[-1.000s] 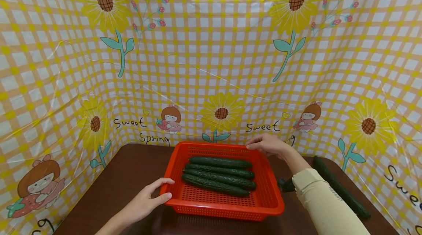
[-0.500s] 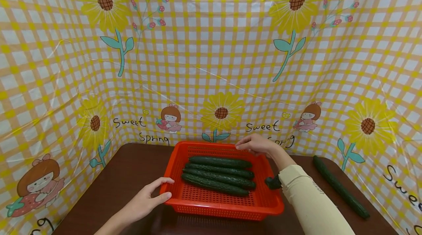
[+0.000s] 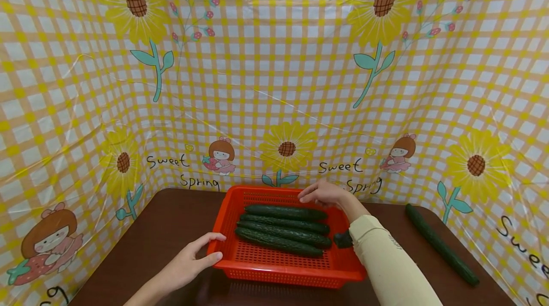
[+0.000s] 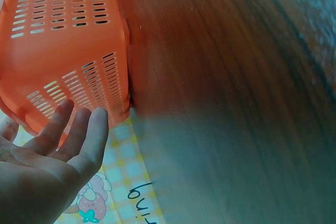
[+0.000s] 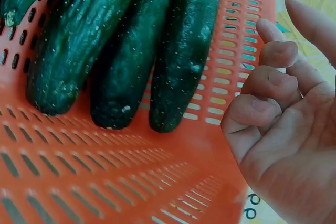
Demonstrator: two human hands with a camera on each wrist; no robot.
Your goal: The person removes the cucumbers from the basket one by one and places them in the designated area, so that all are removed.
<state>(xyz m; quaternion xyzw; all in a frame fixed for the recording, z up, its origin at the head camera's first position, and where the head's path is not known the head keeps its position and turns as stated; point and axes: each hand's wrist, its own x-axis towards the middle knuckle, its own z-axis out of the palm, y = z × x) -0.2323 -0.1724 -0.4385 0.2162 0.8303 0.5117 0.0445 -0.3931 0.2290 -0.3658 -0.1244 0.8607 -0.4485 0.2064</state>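
Several dark green cucumbers lie side by side in the red plastic basket. My left hand is at the basket's left rim, thumb and forefinger apart. In the left wrist view its fingers are loosely extended right by the slotted wall. Over the basket's back right part hovers my right hand, holding nothing. The right wrist view shows its fingers loosely bent, beside the ends of the cucumbers.
Another cucumber lies on the dark brown table at the right, beyond the right sleeve. A yellow checked cloth with sunflowers hangs behind and along both sides.
My right hand has moved left along the back rim and inward over the basket. The left hand and the cucumbers have stayed in place.
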